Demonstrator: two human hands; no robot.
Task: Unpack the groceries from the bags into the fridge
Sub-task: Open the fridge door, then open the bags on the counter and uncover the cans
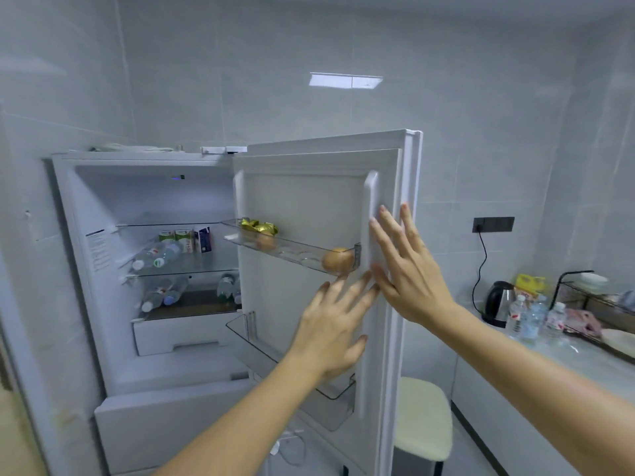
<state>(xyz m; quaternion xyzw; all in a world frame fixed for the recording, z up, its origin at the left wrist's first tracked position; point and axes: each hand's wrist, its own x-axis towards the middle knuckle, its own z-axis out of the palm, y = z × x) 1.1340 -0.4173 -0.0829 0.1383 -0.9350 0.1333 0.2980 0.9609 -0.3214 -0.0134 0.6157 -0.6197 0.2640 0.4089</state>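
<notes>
The white fridge (113,338) stands open, its door (309,201) swung out to the right. My right hand (409,269) lies flat with straight fingers against the door's inner right edge. My left hand (330,328) is spread open just below the upper door tray (275,245), fingertips near the door's inner face. That tray holds a brown egg (337,260), another egg and a gold-wrapped packet (259,226). Inside, small cartons (187,238) and water bottles (156,255) lie on glass shelves. No grocery bags are in view.
A cream stool (424,417) stands right of the door. The counter (567,355) at right carries a black kettle (498,302), water bottles (531,317) and a wire rack (604,304). A lower door bin (338,403) and a crisper drawer (178,334) sit below.
</notes>
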